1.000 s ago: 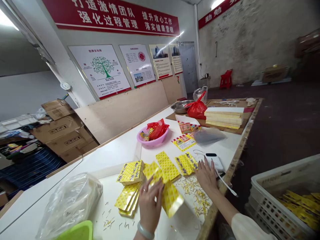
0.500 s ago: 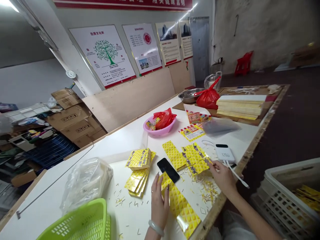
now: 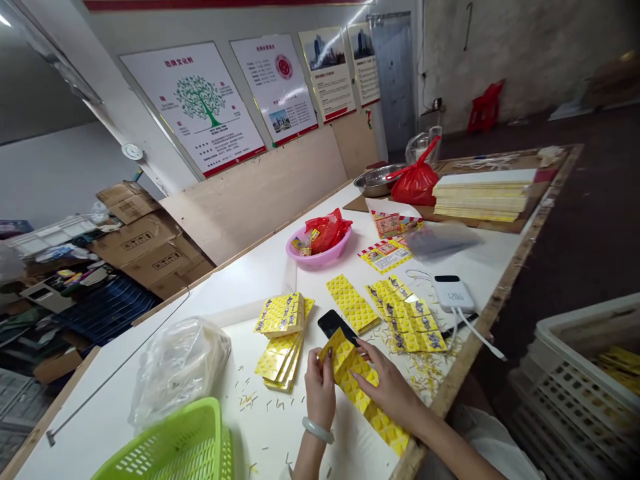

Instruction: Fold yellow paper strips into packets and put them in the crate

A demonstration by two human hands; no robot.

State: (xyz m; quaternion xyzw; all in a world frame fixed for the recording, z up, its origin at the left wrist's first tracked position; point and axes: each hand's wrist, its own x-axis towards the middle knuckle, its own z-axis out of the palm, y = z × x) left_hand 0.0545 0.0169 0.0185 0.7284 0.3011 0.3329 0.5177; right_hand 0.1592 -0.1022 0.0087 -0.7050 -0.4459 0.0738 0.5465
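A long yellow patterned strip (image 3: 356, 392) slants across the near part of the table, its far end raised. My left hand (image 3: 320, 387) pinches that far end from the left, thumb on top; a pale bangle circles the wrist. From the right, my right hand (image 3: 393, 390) lies over the strip with its thumb and fingers closed on its edges. Just beyond them is a black phone (image 3: 333, 325), partly covered by the strip. Printed yellow sheets (image 3: 410, 317) lie to the right, and another yellow strip (image 3: 349, 303) rests behind the phone. Stacked yellow pieces (image 3: 280, 317) sit on the left.
A green basket (image 3: 217, 427) and clear plastic bag (image 3: 180, 367) occupy the left side. Trimmed scraps (image 3: 425, 373) litter the table near its wooden edge. A white power bank (image 3: 454, 293) with cables lies right; a pink bowl (image 3: 320, 259) stands farther back. A white crate (image 3: 565, 333) is beside the table.
My right hand has let go of the printed yellow sheet, which now lies on the table, and moved left onto the strip. My left hand has closed on the strip's far end.
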